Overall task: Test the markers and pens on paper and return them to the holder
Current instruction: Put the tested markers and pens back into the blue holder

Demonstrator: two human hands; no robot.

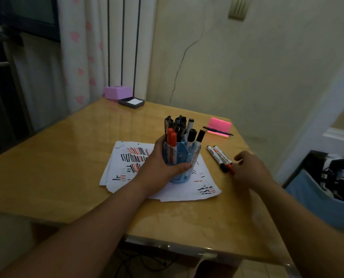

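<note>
Head view: the left hand point(157, 165) has thumb and fingers curled round the blue holder point(187, 155), which stands on the scribbled paper point(187, 190) under the palm. The right hand point(249, 169) is blurred, its fingers loosely curled; I cannot tell whether they pinch anything. Just beside its fingertips lie two markers point(219, 157), side by side, with white barrels, one black-capped and one red-capped. A good pick probably means pinching one barrel mid-length while the other hand steadies the crowded holder.

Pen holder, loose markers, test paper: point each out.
Pen holder point(189, 155): head view, blue wall below the rim.
Loose markers point(217, 158): head view, white barrel of the black-capped one.
Test paper point(183, 191): head view, bare patch near the front edge.
</note>
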